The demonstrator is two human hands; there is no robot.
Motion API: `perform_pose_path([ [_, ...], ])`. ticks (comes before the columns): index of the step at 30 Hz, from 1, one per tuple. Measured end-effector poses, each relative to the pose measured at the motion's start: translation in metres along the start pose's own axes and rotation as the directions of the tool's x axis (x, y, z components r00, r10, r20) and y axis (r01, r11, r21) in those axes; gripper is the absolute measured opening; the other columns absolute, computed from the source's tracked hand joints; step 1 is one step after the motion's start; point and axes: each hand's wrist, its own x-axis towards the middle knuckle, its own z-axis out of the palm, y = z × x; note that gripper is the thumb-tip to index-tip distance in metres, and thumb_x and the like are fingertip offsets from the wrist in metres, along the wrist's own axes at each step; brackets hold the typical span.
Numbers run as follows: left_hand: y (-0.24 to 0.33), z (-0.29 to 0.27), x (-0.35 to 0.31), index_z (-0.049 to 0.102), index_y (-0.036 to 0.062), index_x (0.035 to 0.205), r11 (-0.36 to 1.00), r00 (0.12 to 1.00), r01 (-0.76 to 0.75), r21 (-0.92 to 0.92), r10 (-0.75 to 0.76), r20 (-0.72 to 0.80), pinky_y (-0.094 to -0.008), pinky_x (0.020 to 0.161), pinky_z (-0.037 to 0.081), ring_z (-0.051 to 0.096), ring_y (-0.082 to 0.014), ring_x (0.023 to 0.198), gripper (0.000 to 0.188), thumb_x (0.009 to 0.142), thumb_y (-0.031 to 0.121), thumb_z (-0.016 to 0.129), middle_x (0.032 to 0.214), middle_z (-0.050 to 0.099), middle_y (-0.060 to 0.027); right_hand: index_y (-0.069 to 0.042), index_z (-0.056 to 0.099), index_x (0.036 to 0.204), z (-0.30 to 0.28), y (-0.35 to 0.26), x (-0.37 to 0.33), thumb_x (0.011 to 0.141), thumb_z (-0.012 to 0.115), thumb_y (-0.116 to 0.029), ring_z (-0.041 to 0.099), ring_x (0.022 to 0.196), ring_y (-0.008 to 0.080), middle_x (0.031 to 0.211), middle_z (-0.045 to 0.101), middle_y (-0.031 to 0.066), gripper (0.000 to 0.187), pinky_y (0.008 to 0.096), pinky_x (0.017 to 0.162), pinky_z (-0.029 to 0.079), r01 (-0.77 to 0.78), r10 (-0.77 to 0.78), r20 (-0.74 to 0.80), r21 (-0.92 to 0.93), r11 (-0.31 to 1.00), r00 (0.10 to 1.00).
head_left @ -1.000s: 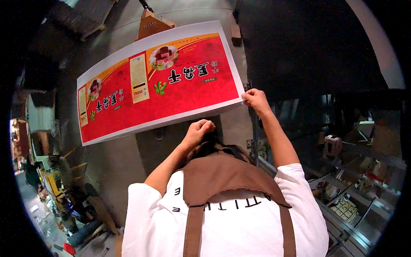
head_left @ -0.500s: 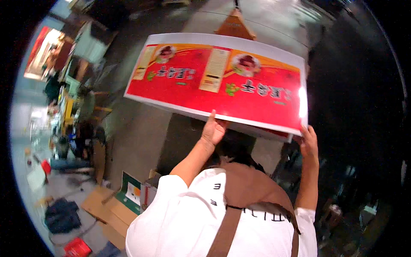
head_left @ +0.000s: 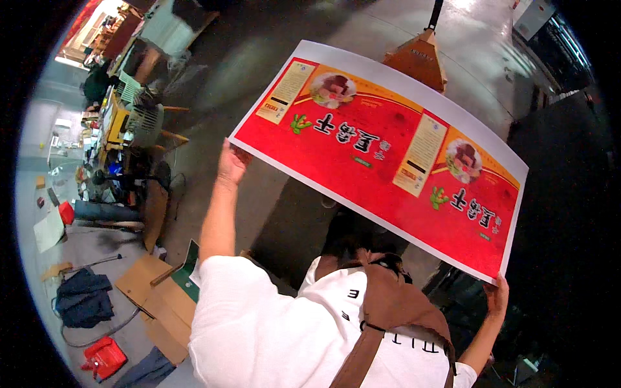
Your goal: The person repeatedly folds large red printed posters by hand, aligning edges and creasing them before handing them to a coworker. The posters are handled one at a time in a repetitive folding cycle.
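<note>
A large printed sheet, red and orange with a white margin and two repeated panels with food pictures, is held out in front of me. It slants down toward the right and bows slightly. My left hand is closed on its near left corner. Down at the near right corner, my right hand grips the sheet's edge. The fingers of both hands are partly hidden under the sheet. My white sleeves and brown apron show below it.
Beyond the sheet stands an orange pallet jack with a black handle. On the left are a plastic chair, flattened cardboard, dark clothing and a red bag. A dark bulk fills the right side.
My left hand has shifted from the middle of the near edge to the left corner. The sheet has turned clockwise and moved right, and my right hand has gone lower and further right with it.
</note>
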Motion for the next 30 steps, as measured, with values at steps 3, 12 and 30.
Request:
perform_pose_path([
  [3,0.064,-0.007,0.024,0.058,0.0052,0.102,0.91,0.965,0.252,0.329,-0.263,-0.011,-0.0369,0.079,0.049,0.061,-0.0196,0.085,0.038,0.084,0.038,0.052,0.095,0.063,-0.0074,-0.007,0.054,0.104,0.019,-0.02,-0.008,0.08,0.06,-0.032,0.057,0.066,0.0135,0.085,0.061,0.0021,0.035,0.0262,0.055,0.046,0.015,-0.024,-0.076,-0.114,0.993,0.997],
  [12,0.097,0.061,0.067,0.055,0.0021,0.107,0.242,0.743,0.407,0.881,-0.648,-0.165,-0.0401,0.073,0.052,0.059,-0.0228,0.089,0.048,0.074,0.034,0.067,0.1,0.06,-0.0101,-0.005,0.053,0.101,0.039,-0.051,-0.018,0.082,0.059,-0.034,0.059,0.063,0.0166,0.087,0.062,0.0066,0.036,0.029,0.054,0.049,-0.071,0.054,-0.228,-0.07,0.995,0.972],
  [30,0.053,0.233,0.007,0.048,-0.0017,0.113,0.769,0.82,0.003,0.639,-0.368,0.438,-0.0317,0.069,0.052,0.062,-0.0215,0.084,0.046,0.078,0.027,0.06,0.1,0.06,-0.0119,0.004,0.058,0.095,0.156,-0.145,-0.04,0.082,0.055,-0.034,0.061,0.064,0.0144,0.078,0.063,0.0083,0.04,0.0278,0.052,0.052,0.269,-0.254,0.089,-0.349,0.898,0.963],
])
